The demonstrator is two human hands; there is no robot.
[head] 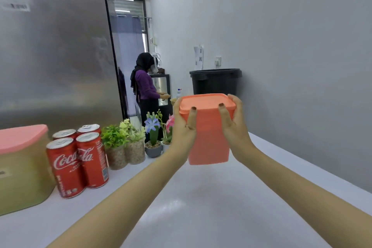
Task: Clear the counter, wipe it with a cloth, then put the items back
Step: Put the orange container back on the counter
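I hold an orange lidded plastic container (209,139) upright above the white counter (211,203). My left hand (184,125) grips its left side and my right hand (234,125) grips its right side, thumbs pressed on the front under the lid. On the counter's left stand several red Coca-Cola cans (77,161), a beige box with a pink lid (22,167), and small potted plants (124,145) with a flower pot (154,143) behind them.
A steel fridge (54,50) rises behind the items at left. A grey wall (281,46) runs along the counter's right edge. Beyond the counter's far end are a black bin (216,81) and a person in purple (145,88).
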